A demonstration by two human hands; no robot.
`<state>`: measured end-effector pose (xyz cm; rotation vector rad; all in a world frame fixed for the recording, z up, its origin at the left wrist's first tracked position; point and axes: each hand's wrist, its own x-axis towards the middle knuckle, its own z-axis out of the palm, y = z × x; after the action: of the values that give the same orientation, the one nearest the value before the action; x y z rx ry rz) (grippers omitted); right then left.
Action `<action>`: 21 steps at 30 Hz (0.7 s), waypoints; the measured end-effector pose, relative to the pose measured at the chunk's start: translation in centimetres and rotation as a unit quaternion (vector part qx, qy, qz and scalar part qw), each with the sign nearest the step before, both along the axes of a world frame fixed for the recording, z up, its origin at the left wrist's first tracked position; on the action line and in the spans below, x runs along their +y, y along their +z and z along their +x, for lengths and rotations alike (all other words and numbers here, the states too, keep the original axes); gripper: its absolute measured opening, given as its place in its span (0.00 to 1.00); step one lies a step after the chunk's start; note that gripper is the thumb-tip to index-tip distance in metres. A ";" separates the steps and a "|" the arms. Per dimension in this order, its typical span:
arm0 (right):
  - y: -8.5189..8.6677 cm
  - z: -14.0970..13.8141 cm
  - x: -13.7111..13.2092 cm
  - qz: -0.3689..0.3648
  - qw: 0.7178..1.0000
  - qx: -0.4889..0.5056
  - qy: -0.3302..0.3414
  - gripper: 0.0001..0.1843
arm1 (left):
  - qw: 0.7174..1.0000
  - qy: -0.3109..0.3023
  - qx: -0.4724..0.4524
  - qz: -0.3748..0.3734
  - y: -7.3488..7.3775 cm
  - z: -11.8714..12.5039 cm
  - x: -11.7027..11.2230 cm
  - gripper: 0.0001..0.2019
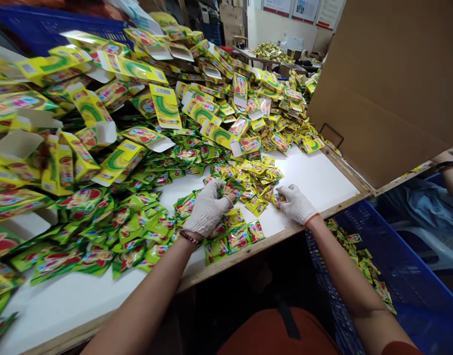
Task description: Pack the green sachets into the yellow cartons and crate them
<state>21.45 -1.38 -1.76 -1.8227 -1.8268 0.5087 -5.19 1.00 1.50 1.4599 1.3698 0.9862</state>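
maybe green packets (239,238) near the edge of the surface (315,175) could fall if the left hand (207,209) drags back; yellow packets (258,180) lie between it and the right hand (296,203), fingers curled on both, gripping or not i can't tell; boxes (165,106) piled behind could slide if knocked

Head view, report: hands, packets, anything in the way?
Left hand at green packets. Right hand at yellow packets. Boxes heaped beyond, none between the hands.

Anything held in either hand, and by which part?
Left hand is at a green packet, right hand at a yellow packet; whether either is gripped, and by which part, can't be told.
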 end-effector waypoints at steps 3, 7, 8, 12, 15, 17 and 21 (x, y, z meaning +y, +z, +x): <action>0.6 0.2 0.0 -0.031 0.999 0.032 0.029 0.05 | 0.986 -0.003 -0.158 -0.058 -0.2 0.1 -0.8 0.21; 2.0 -1.3 -1.8 -0.067 0.961 0.270 -0.002 0.12 | 0.967 0.029 -0.242 -0.078 -0.7 0.9 -1.7 0.22; 2.3 -2.1 -2.4 -0.071 0.929 0.363 -0.008 0.16 | 0.962 0.028 -0.257 -0.089 -0.8 1.3 -2.0 0.22; 2.9 -5.9 -3.7 -0.049 0.855 0.517 -0.021 0.27 | 0.944 -0.006 -0.310 -0.110 -0.9 3.4 -3.7 0.22; 2.5 -7.7 -3.8 -0.013 0.882 0.467 -0.056 0.24 | 0.932 -0.019 -0.345 -0.108 -0.9 4.6 -5.0 0.24; 2.2 -8.1 -3.8 0.006 0.904 0.424 -0.061 0.22 | 0.932 -0.018 -0.350 -0.097 -0.8 4.9 -5.6 0.25; 2.1 -7.5 -4.1 0.056 0.936 0.346 -0.034 0.20 | 0.947 -0.047 -0.311 -0.071 -0.7 4.9 -5.9 0.26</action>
<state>14.00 -5.52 0.34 -1.3744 -1.2713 0.8677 -0.26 -4.90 0.80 0.9720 0.8766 1.1332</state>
